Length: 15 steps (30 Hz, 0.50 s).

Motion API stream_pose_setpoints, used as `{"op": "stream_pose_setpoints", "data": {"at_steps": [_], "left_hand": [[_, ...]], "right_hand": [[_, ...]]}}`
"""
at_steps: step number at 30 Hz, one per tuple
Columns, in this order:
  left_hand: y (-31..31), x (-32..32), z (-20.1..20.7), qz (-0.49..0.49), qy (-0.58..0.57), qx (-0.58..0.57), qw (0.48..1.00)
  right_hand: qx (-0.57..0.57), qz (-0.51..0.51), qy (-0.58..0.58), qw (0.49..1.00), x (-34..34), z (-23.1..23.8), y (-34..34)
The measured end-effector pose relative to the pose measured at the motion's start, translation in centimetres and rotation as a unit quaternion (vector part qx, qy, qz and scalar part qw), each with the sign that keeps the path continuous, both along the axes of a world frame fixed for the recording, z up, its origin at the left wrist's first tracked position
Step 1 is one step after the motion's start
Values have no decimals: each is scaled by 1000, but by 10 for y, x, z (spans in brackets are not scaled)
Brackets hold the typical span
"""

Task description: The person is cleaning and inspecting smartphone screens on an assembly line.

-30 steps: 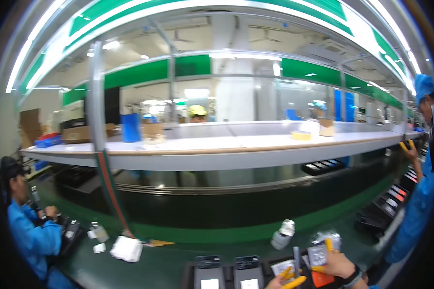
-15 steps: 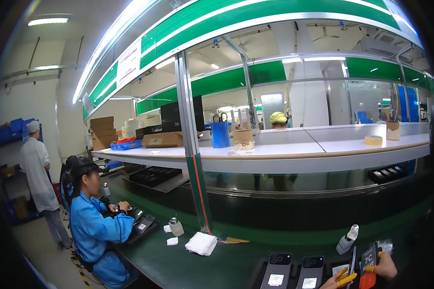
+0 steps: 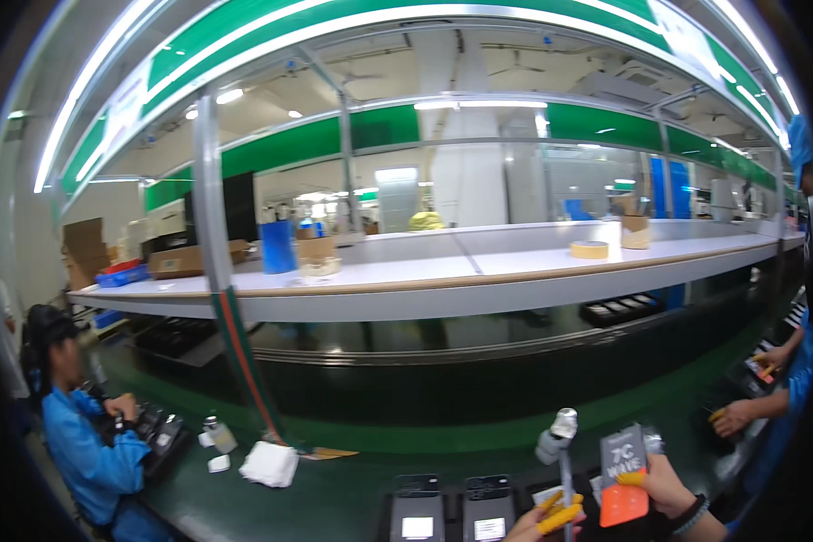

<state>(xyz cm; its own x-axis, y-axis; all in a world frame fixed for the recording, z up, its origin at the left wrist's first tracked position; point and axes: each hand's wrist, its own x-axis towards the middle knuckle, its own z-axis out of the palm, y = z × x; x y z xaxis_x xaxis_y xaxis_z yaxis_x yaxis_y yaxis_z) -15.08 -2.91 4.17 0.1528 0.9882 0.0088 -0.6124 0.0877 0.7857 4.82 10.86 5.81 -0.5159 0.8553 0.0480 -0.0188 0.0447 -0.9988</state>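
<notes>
My left hand [image 3: 544, 522], yellow covers on its fingertips, is closed round a thin slab with a silvery edge, seen edge-on; it looks like a phone [image 3: 566, 483]. Beside it, my right hand [image 3: 667, 488] grips a flat grey-and-orange card [image 3: 623, 510] with pale print, held upright, a yellow-covered finger across its front. To the left, a dark phone [image 3: 416, 506] and another dark phone [image 3: 488, 508] lie back up, each with a white label. A small bottle [image 3: 551, 444] with a silvery top stands just behind the slab.
A stack of white wipes [image 3: 269, 463] and a clear bottle [image 3: 219, 434] sit on the green bench [image 3: 334, 501]. Co-workers in blue work at the left [image 3: 90, 452] and the far right [image 3: 799, 370]. A post [image 3: 235, 352] and raised white shelf [image 3: 379, 303] stand ahead.
The view has swung right, so the scene sits further left and a co-worker at the right edge now shows. My right hand has turned the card, showing more of its orange part.
</notes>
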Motion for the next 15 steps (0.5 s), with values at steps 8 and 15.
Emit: {"op": "stream_pose_setpoints", "data": {"at_steps": [8, 15], "left_hand": [[4, -31, 29, 68, 26, 15, 997], [2, -54, 17, 96, 70, 28, 993]], "right_hand": [[-341, 122, 276, 890, -40, 17, 1], [-471, 315, 387, 727, -77, 18, 4]]}}
